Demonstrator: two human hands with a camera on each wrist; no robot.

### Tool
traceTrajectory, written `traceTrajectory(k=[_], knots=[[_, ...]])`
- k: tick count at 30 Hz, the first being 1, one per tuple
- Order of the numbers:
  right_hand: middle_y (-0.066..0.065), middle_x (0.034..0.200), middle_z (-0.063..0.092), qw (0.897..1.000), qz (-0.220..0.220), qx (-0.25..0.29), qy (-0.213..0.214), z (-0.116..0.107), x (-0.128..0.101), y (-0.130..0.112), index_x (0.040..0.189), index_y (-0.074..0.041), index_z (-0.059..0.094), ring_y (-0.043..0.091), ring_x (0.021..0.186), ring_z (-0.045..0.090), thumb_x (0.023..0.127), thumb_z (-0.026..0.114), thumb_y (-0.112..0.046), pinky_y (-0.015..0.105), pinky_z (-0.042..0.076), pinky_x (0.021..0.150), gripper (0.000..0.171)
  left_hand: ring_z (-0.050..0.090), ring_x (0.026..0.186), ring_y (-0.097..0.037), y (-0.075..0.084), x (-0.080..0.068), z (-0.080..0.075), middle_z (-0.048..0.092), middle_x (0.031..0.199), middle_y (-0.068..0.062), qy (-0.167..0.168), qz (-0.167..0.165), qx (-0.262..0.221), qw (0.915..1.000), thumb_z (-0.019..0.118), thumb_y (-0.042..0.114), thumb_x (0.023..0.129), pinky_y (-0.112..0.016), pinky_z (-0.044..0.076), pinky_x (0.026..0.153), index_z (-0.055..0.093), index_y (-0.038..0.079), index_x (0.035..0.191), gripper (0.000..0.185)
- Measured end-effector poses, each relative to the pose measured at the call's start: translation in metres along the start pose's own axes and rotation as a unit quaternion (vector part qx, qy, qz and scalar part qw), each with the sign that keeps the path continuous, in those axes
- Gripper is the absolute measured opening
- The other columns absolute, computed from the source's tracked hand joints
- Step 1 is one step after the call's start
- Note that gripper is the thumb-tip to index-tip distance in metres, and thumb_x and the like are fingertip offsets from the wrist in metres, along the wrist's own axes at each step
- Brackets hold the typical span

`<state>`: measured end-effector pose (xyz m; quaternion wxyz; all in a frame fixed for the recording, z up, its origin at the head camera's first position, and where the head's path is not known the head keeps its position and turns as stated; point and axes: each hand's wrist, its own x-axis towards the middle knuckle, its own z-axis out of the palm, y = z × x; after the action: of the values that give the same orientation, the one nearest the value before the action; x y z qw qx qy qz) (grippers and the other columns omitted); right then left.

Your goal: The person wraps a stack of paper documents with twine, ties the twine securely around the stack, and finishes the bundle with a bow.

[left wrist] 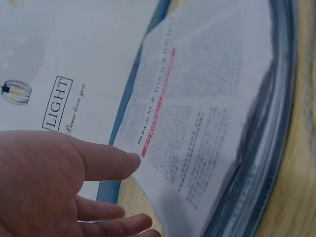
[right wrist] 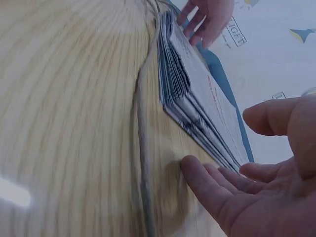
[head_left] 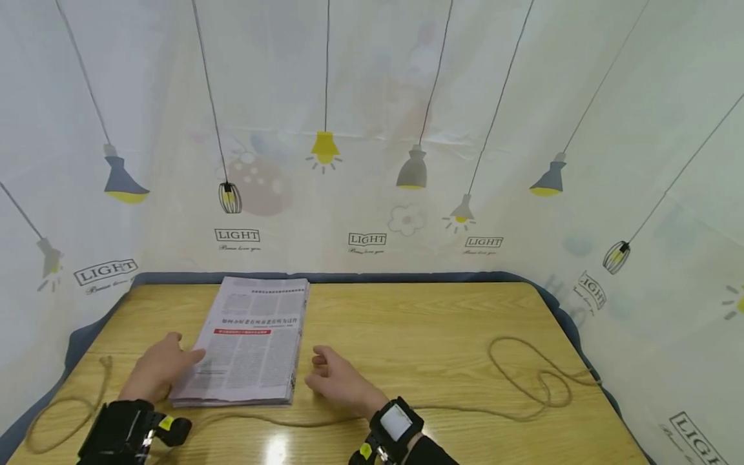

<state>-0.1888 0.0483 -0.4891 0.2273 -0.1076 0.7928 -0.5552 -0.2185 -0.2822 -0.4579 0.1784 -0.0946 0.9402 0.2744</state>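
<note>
- A thick stack of white newspapers with dark print and a red headline bar (head_left: 250, 349) lies flat between the two hands, just right of the left hand and just left of the right hand.
- The left hand (head_left: 159, 367) is open, its thumb reaching over the stack's left edge; whether the thumb presses on the paper cannot be told.
- The right hand (head_left: 343, 382) is open too, its fingers loosely bent and holding nothing. It sits beside the stack's right edge, with a narrow strip of wood between them.
- A thin tan twisted rope (right wrist: 143, 168) passes on the near side of the stack, crosses behind the right wrist, and spreads into loose loops well to the right of the right hand.
- A curled tan rope end (head_left: 106, 378) lies to the left of the left hand.
- A black strapped device (head_left: 116, 433) is worn on the left wrist; a black device with a pale square face (head_left: 397, 421) is on the right wrist, above a black sleeve (head_left: 430, 452).
- Under both hands is a light wood-grain table (head_left: 418, 323).
- Beyond the hands, a dark blue border (head_left: 395, 278) follows the table's far edge, and a white cloth printed with hanging lamps and "LIGHT" labels (head_left: 372, 77) rises behind it.
</note>
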Motion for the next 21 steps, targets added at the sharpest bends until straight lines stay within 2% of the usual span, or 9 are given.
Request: traceTrajectory(k=[5, 8, 12, 17, 19, 21], knots=[[0.025, 0.146, 0.043, 0.995, 0.024, 0.097, -0.001, 0.018, 0.007, -0.010, 0.148, 0.005, 0.030, 0.036, 0.131, 0.049, 0.093, 0.059, -0.015, 0.047, 0.048, 0.100, 0.065, 0.047, 0.115, -0.053, 0.004, 0.007, 0.007, 0.037, 0.135, -0.044, -0.009, -0.018, 0.020, 0.9996, 0.054, 0.040, 0.095, -0.060, 0.041, 0.096, 0.028, -0.022, 0.138, 0.080], [0.026, 0.141, 0.048, 0.989, 0.027, 0.147, 0.007, 0.029, 0.012, -0.012, 0.144, 0.008, 0.034, 0.033, 0.126, 0.053, 0.091, 0.058, -0.007, 0.045, 0.051, 0.094, 0.060, 0.055, 0.098, -0.041, 0.006, 0.009, 0.010, 0.051, 0.120, -0.039, -0.010, -0.013, 0.036, 0.9992, 0.055, 0.038, 0.094, -0.051, 0.046, 0.086, 0.039, -0.022, 0.130, 0.071], [0.026, 0.139, 0.050, 0.981, 0.052, 0.182, 0.041, 0.038, 0.016, -0.016, 0.143, 0.011, 0.035, 0.028, 0.119, 0.058, 0.089, 0.057, -0.002, 0.040, 0.054, 0.090, 0.059, 0.055, 0.082, -0.030, 0.006, 0.009, 0.012, 0.060, 0.100, -0.028, 0.002, 0.008, 0.046, 0.9989, 0.061, 0.031, 0.090, -0.043, 0.045, 0.074, 0.050, -0.019, 0.118, 0.059], [0.024, 0.135, 0.052, 0.967, 0.094, 0.222, 0.086, 0.041, 0.021, -0.021, 0.145, 0.014, 0.029, 0.020, 0.104, 0.061, 0.086, 0.059, -0.002, 0.033, 0.056, 0.080, 0.068, 0.057, 0.081, -0.031, 0.008, 0.007, 0.015, 0.061, 0.099, -0.029, 0.022, 0.026, 0.074, 0.9966, 0.072, 0.025, 0.081, -0.045, 0.046, 0.073, 0.054, -0.017, 0.111, 0.056], [0.022, 0.128, 0.056, 0.963, 0.101, 0.237, 0.084, 0.041, 0.023, -0.022, 0.144, 0.015, 0.028, 0.018, 0.098, 0.062, 0.086, 0.060, -0.002, 0.031, 0.055, 0.078, 0.069, 0.057, 0.081, -0.032, 0.010, 0.005, 0.015, 0.061, 0.100, -0.030, 0.027, 0.026, 0.087, 0.9955, 0.074, 0.025, 0.080, -0.045, 0.046, 0.073, 0.054, -0.018, 0.110, 0.057], [0.020, 0.120, 0.061, 0.959, 0.107, 0.251, 0.073, 0.040, 0.023, -0.022, 0.139, 0.017, 0.036, 0.018, 0.092, 0.063, 0.087, 0.059, -0.001, 0.031, 0.055, 0.077, 0.060, 0.056, 0.080, -0.031, 0.013, 0.004, 0.015, 0.061, 0.099, -0.030, 0.031, 0.025, 0.094, 0.9948, 0.074, 0.025, 0.079, -0.045, 0.046, 0.072, 0.055, -0.017, 0.109, 0.055]])
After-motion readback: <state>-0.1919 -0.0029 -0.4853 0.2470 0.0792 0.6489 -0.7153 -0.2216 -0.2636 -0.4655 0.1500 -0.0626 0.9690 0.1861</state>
